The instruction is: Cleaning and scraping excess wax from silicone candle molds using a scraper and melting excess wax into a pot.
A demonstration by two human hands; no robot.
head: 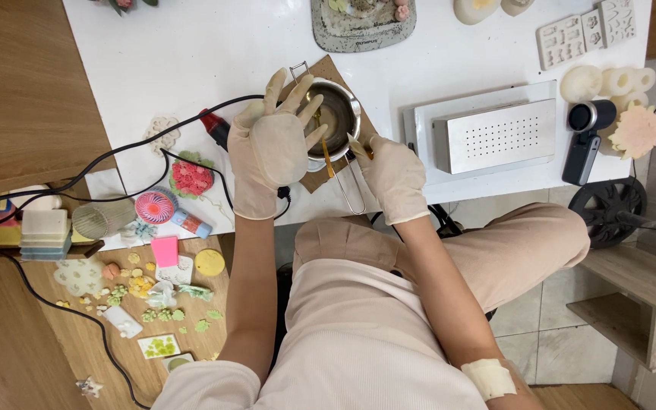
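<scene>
Cream gloves cover the left hand (271,144) and right hand (393,176) over the silver steel pot (337,115), which sits on a brown board (326,72); left of the pot, a black cable (115,156), a red-and-green flower piece (190,178), a pink-striped disc (154,206); right of it, a perforated grey metal box (495,135).

Shiny metal pot (333,114) on matt wood board (319,179), smooth white table (191,53), hands in matt latex gloves
</scene>
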